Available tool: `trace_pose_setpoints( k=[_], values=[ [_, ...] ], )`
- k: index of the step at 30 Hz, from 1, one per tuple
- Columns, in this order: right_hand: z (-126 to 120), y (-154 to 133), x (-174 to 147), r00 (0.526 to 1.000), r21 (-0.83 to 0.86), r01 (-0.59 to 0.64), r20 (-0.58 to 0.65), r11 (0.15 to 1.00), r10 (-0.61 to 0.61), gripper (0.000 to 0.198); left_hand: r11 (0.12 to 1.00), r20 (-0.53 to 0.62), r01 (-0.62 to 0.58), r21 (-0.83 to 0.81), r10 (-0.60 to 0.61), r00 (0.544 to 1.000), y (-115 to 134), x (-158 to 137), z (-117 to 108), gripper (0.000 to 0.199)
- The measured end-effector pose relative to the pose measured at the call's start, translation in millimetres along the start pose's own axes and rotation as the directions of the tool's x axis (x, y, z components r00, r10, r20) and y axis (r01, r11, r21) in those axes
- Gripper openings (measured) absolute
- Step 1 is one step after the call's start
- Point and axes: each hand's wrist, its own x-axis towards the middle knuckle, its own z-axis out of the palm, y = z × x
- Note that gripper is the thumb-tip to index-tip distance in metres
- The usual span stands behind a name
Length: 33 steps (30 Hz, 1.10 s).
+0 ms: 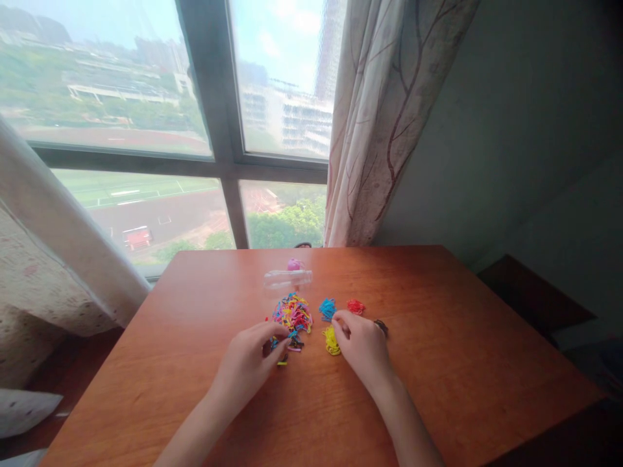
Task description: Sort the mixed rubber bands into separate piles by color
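Observation:
A loose heap of mixed-colour rubber bands (293, 312) lies near the middle of the table. At its near edge is my left hand (248, 353), thumb and forefinger brought together over a few blue and dark bands; exactly what they pinch is too small to make out. My right hand (364, 344) is closed, its fingertips just above a yellow bunch of bands (331, 341) and beside a blue bunch (328, 309). Beyond its knuckles sits a red bunch (355, 306). A black bunch (382, 327) is partly hidden by the right hand.
A clear plastic bottle (288, 279) lies on its side behind the heap, with a pink-purple item (294, 264) just past it. The wooden table (195, 389) reaches the window, flanked by a left curtain (63, 220) and a right curtain (370, 117).

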Motion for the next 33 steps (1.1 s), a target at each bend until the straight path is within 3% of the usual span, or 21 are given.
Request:
trace_pose_setpoints(
  k=[5,10,14,21,27,33],
  values=[
    [11,-24,-39,0.996,0.214,0.084,-0.004,0.973,-0.085,0.02,0.998,0.021,-0.033,0.061,0.032,0.999,5,7,4,0.014],
    [24,-41,-67,0.995,0.311,0.073,0.037,0.948,-0.089,0.019,0.968,0.112,-0.119,0.221,0.096,0.989,23,31,2,0.017],
    [32,-42,-74,0.995,0.334,0.073,0.045,0.94,-0.093,0.018,0.896,0.164,-0.172,0.408,0.113,0.98,37,60,3,0.019],
    [34,-41,-73,0.995,0.352,0.074,0.04,0.933,-0.094,0.018,0.841,0.237,-0.225,0.492,0.12,0.964,45,96,28,0.019],
    [34,-42,-74,0.995,0.356,0.062,0.055,0.932,-0.087,0.017,0.827,0.276,-0.235,0.51,0.102,0.956,47,97,35,0.013],
    [31,-43,-73,0.994,0.376,0.053,0.073,0.925,-0.086,0.017,0.84,0.223,-0.204,0.502,0.102,0.97,43,81,11,0.013]
  ],
)
